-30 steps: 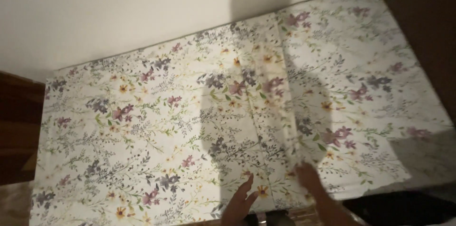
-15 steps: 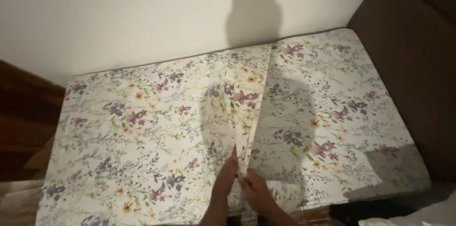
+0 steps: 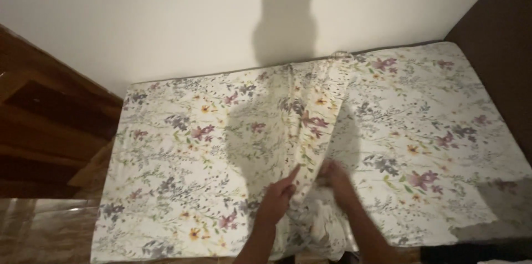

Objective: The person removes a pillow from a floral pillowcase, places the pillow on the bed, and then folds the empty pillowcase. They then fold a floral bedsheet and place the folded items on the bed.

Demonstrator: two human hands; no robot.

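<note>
I see a floral sheet [image 3: 183, 175] spread over a mattress [image 3: 476, 225] that sits against a white wall [image 3: 138, 20]. The mattress's long axis runs left to right across my view, tilted a little, right end farther up. A raised fold [image 3: 313, 108] of the sheet runs the other way, from the wall edge down toward me, leaning slightly left at the near end. So the fold's long axis crosses the mattress's short way, top end at the wall, bottom end at the hands.

Left hand [image 3: 280, 194] is on the near end of the fold, fingers together, index stretched along the cloth, thumb side pressing it; looks like a pinch on the sheet. Right hand [image 3: 335, 178] is just beside it on the fold's right side, fingers curled into bunched cloth, blurred, so I can't tell the exact grip. The hands are close, nearly touching, fold between them.

Wooden furniture [image 3: 50, 131] on the left, dark brown upholstery [image 3: 499, 25] on the right, person's shadow [image 3: 285, 25] on the wall.

Versus half a second ago: the fold is bunched thicker and taller near the hands, the hands sit a bit higher in frame, and the view has shifted so more wall shows. One second ago the hands were apart at the bottom edge.
</note>
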